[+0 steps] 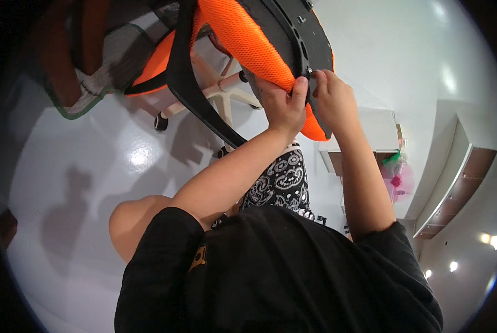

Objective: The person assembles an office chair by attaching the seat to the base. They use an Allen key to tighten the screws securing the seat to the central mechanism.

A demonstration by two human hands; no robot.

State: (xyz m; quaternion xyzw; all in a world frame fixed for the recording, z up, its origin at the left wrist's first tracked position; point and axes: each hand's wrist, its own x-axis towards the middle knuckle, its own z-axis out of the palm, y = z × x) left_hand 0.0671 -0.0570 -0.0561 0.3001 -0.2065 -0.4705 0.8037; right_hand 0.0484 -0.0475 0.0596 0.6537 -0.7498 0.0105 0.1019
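An orange mesh chair seat (pixel 248 41) is tipped on its side in front of me, its black underside (pixel 321 53) facing right. A black bar with holes (pixel 294 34) runs along that underside. My left hand (pixel 283 108) is closed round the lower edge of the seat, its thumb against the end of the bar. Beside it, my right hand (pixel 335 102) is closed, fingertips pinched at a small bright metal piece, possibly a screw (pixel 310 70), by the bar. What its fingers hold is hidden. A curved black armrest (pixel 196 91) hangs left of the seat.
Behind the armrest stands a pale star-shaped chair base (pixel 223 99) with black casters (pixel 161 122). A grey, green-edged piece (pixel 82 105) lies at upper left. On the right are a white cabinet (pixel 373 130), a pink fan-like object (pixel 397 180) and a wall shelf (pixel 454 183).
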